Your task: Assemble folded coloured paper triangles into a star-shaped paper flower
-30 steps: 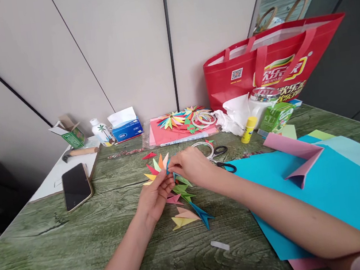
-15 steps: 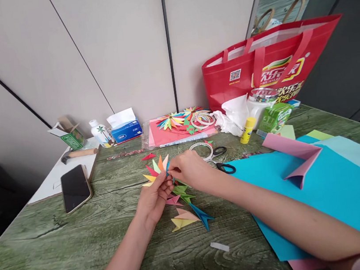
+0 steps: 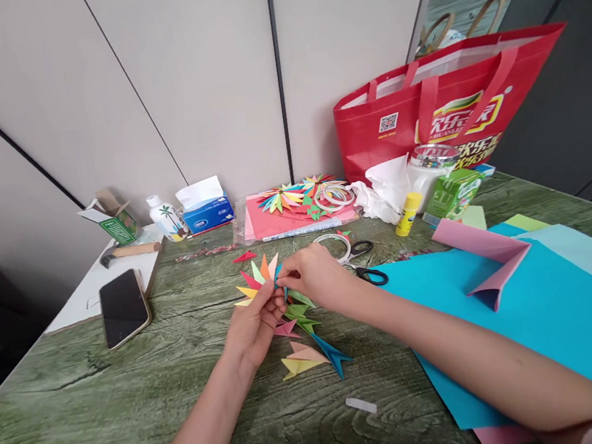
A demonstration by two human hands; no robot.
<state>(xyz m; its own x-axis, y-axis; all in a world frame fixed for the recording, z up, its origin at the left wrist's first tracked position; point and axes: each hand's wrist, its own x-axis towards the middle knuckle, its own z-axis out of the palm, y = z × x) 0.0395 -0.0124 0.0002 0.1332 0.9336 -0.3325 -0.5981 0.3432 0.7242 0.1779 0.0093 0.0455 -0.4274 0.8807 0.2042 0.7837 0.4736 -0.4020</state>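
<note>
Between my hands is a fan of folded paper points [image 3: 253, 279] in red, yellow, pale green, orange and peach. My left hand [image 3: 258, 323] is closed on it from the near side. With thumb and fingers together, my right hand [image 3: 308, 273] pinches a blue folded paper piece [image 3: 278, 274] at the fan's right end; the exact contact is partly hidden by my fingers. Just below lie loose green folded pieces [image 3: 301, 317] and a pink one [image 3: 287, 329]. Nearer me are a yellow piece [image 3: 301, 367], a peach piece and a blue piece [image 3: 335, 356].
Scissors [image 3: 370, 275] and a tape roll [image 3: 335, 244] lie beyond my right wrist. Blue paper sheets [image 3: 481, 328] spread under my right forearm. A glue stick [image 3: 408, 214] stands before the red bag [image 3: 399, 134]. At left are a phone [image 3: 124, 309] and a hammer [image 3: 132, 251].
My right hand's fingers have shifted slightly on the blue piece at the fan's end. The view has moved a little; the loose pieces lie as before.
</note>
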